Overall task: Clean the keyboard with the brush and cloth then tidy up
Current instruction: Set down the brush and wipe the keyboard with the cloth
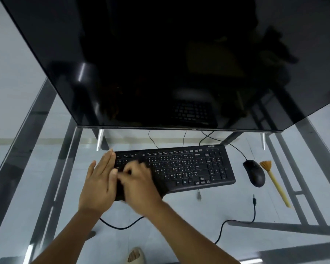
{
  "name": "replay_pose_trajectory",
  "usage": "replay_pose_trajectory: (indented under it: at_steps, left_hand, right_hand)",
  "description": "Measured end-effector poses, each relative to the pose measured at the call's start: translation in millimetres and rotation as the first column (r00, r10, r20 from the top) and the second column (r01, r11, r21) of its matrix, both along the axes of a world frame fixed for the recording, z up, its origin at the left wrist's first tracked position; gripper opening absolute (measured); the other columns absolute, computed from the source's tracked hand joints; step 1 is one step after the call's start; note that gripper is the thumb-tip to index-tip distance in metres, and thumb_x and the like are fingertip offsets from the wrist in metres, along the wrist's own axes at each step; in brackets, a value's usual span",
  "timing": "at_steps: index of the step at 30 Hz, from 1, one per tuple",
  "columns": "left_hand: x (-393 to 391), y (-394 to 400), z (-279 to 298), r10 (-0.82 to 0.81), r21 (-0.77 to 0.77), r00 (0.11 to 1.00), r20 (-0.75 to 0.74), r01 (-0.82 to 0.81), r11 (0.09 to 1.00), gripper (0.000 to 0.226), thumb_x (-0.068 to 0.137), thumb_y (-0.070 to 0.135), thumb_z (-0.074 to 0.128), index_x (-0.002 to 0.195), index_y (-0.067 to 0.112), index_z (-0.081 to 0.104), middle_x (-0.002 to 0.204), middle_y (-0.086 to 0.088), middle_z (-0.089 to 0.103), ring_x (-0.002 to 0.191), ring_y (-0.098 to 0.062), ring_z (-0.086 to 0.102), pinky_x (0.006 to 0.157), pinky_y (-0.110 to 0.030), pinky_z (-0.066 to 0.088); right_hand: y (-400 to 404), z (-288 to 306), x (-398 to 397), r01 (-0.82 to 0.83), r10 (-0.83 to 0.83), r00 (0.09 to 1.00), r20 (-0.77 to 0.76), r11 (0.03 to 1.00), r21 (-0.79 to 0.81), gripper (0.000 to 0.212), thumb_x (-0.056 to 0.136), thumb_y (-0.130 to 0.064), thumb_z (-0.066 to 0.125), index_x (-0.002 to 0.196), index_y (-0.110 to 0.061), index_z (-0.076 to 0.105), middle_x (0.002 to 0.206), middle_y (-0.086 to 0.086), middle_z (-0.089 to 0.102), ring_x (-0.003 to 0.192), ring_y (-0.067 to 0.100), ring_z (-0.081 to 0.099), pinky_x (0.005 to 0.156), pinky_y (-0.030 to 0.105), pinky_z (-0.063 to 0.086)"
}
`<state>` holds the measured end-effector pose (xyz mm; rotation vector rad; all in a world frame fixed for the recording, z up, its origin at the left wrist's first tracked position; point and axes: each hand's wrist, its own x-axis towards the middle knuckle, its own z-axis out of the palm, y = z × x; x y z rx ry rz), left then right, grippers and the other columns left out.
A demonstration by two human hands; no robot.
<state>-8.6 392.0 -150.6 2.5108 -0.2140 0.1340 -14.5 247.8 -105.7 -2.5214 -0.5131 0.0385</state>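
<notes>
A black keyboard (189, 166) lies on the glass desk (181, 218) in front of the monitor. My left hand (99, 180) rests flat against the keyboard's left end, fingers straight. My right hand (141, 183) is blurred by motion over the keyboard's left part, its fingers curled on a dark cloth (162, 189) that shows under and beside the palm. The brush (274, 181), with a yellow handle and tan bristles, lies on the desk to the right of the mouse, away from both hands.
A large dark monitor (160, 63) overhangs the back of the desk on two thin feet. A black mouse (254, 173) sits right of the keyboard. A loose black cable (254, 210) runs across the front of the desk. A sandalled foot (135, 255) shows through the glass.
</notes>
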Motion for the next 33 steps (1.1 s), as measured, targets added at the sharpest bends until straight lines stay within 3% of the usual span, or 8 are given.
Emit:
replay_pose_trajectory:
  at_steps: [3,6,10,15,17,22,26,33]
  left_hand:
    - [-0.7,0.0,-0.1,-0.012,0.042,1.0,-0.008,0.012,0.999,0.062,0.101,0.046,0.01,0.148,0.01,0.028,0.156,0.002,0.025,0.145,-0.007,0.016,0.119,-0.04,0.012]
    - [1.6,-1.0,-0.1,-0.013,0.097,1.0,-0.027,0.016,0.995,0.06,0.1,0.047,0.017,0.15,0.015,0.025,0.157,0.004,0.021,0.145,-0.008,0.015,0.119,-0.037,0.008]
    - [-0.1,-1.4,0.3,-0.016,0.128,0.999,-0.041,0.021,0.992,0.059,0.1,0.046,0.014,0.15,0.015,0.021,0.158,0.004,0.019,0.145,-0.008,0.014,0.12,-0.037,0.006]
    - [0.9,-0.1,-0.8,-0.012,0.097,0.999,-0.031,0.015,0.995,0.06,0.099,0.045,0.019,0.149,0.012,0.026,0.156,0.003,0.023,0.144,-0.009,0.018,0.12,-0.035,0.007]
    - [1.5,1.0,-0.5,-0.011,0.08,1.0,-0.025,0.013,0.997,0.061,0.098,0.046,0.023,0.149,0.012,0.028,0.156,0.003,0.025,0.144,-0.01,0.021,0.119,-0.031,0.006]
    - [2.6,1.5,1.2,-0.003,0.099,1.0,-0.031,0.006,0.995,0.065,0.097,0.05,0.02,0.148,0.012,0.029,0.155,0.002,0.025,0.144,-0.01,0.017,0.12,-0.034,0.005]
    - [2.6,-22.6,20.1,0.028,0.206,0.998,0.065,-0.04,0.978,0.06,0.096,0.039,0.027,0.143,0.003,0.038,0.152,-0.009,0.033,0.145,-0.021,0.019,0.118,-0.05,0.009]
    - [18.7,-152.8,34.4,-0.196,0.286,0.98,-0.032,0.197,0.938,0.058,0.098,0.043,0.023,0.144,0.011,0.039,0.153,-0.006,0.032,0.144,-0.02,0.021,0.117,-0.05,0.013]
  right_hand:
    - [-37.6,-8.4,-1.0,-0.139,0.142,0.989,-0.042,0.989,0.055,0.027,0.089,-0.02,0.049,0.108,-0.025,0.068,0.107,0.001,0.05,0.094,0.02,0.045,0.079,0.031,0.043]
    - [-113.9,-13.2,25.6,0.292,-0.297,0.953,0.065,0.954,0.072,0.029,0.09,-0.022,0.048,0.103,-0.021,0.074,0.097,0.002,0.057,0.084,0.001,0.045,0.083,0.032,0.049]
    - [-137.4,-16.3,34.4,0.681,-0.675,0.72,0.161,0.732,0.024,0.033,0.085,-0.002,0.062,0.115,-0.014,0.07,0.104,0.015,0.055,0.087,0.026,0.05,0.079,0.044,0.051]
    - [-35.3,-3.6,-0.4,0.103,-0.099,0.993,0.068,0.993,-0.055,0.045,0.087,-0.014,0.062,0.128,-0.031,0.055,0.114,0.005,0.049,0.098,0.025,0.042,0.08,0.035,0.041]
    - [-48.5,-2.4,-2.3,-0.064,0.069,0.996,0.063,0.995,-0.077,0.048,0.082,-0.013,0.067,0.124,-0.033,0.057,0.112,0.006,0.053,0.095,0.027,0.046,0.079,0.036,0.043]
    - [-180.8,-14.7,31.4,0.615,-0.6,0.775,0.201,0.789,-0.016,0.034,0.086,-0.002,0.057,0.112,-0.017,0.071,0.1,0.015,0.057,0.085,0.026,0.054,0.079,0.04,0.054]
    - [-226.5,-10.5,36.0,0.838,-0.832,0.542,0.116,0.546,0.004,0.032,0.089,-0.002,0.054,0.119,-0.008,0.066,0.108,0.019,0.052,0.095,0.036,0.054,0.083,0.036,0.048]
    - [-199.6,-15.0,12.6,0.438,-0.405,0.892,0.204,0.886,-0.156,0.044,0.084,-0.002,0.062,0.126,-0.015,0.062,0.107,0.012,0.055,0.09,0.027,0.052,0.08,0.036,0.05]
